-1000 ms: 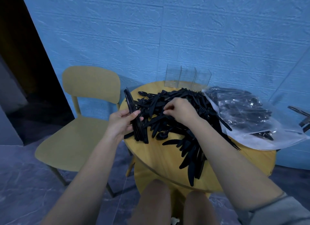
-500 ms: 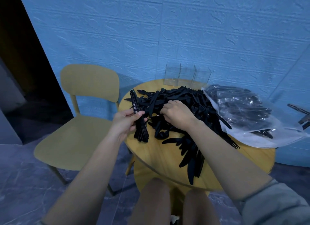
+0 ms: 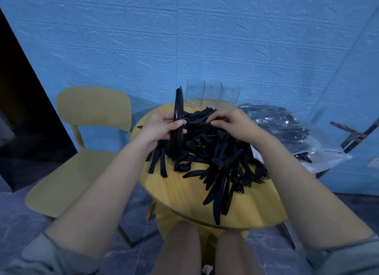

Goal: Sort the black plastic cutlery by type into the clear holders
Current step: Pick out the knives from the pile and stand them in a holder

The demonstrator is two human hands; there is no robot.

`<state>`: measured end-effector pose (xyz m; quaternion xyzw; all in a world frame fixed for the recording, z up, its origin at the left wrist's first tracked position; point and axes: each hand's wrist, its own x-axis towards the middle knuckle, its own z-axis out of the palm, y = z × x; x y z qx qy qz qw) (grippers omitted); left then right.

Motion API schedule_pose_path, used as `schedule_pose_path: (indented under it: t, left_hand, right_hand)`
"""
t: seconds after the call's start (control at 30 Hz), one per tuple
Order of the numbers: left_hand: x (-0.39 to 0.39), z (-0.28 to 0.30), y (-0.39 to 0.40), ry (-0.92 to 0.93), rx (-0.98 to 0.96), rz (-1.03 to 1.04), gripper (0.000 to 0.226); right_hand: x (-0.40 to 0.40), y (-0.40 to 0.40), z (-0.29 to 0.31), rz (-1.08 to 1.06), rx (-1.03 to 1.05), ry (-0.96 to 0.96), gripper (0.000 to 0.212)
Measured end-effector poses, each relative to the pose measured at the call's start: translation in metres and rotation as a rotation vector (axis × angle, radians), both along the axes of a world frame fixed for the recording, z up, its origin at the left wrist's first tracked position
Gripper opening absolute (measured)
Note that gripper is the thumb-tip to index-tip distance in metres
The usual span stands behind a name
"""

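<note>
Both bare forearms reach forward from grey sleeves, converging toward the middle of the view, with two bare knees at the bottom edge. The left hand (image 3: 162,127) is raised, palm turned inward, thumb laid across the front and fingers curled behind a bundle of black knives (image 3: 178,121) held nearly upright. The right hand (image 3: 231,121) is palm down, wrist slightly bent, fingers curled with the tips drawn together at its left side (whether they pinch anything cannot be told).
</note>
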<state>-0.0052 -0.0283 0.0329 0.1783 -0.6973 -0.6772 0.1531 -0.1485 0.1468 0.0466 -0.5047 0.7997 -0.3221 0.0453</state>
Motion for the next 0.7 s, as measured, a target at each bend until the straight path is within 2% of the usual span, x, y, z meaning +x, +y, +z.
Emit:
schedule_pose_path:
  t: [0.07, 0.2, 0.43, 0.6, 0.7]
  left_hand:
    - [-0.012, 0.008, 0.007, -0.036, -0.086, -0.06, 0.024]
    - [-0.032, 0.019, 0.025, -0.059, -0.228, -0.19, 0.02]
    - [-0.067, 0.026, 0.034, 0.039, -0.135, -0.27, 0.027]
    - [-0.092, 0.026, 0.03, 0.107, 0.003, -0.322, 0.02]
    - [-0.104, 0.024, 0.026, 0.151, 0.093, -0.318, 0.023]
  right_hand:
    - [-0.003, 0.005, 0.008, 0.0, -0.088, -0.103, 0.015]
    - [-0.009, 0.006, 0.019, -0.043, -0.282, -0.166, 0.017]
    - [-0.028, -0.011, 0.032, -0.111, -0.566, -0.3, 0.017]
    - [-0.043, -0.027, 0.04, -0.139, -0.748, -0.468, 0.019]
    - [-0.054, -0.039, 0.04, -0.212, -0.806, -0.518, 0.011]
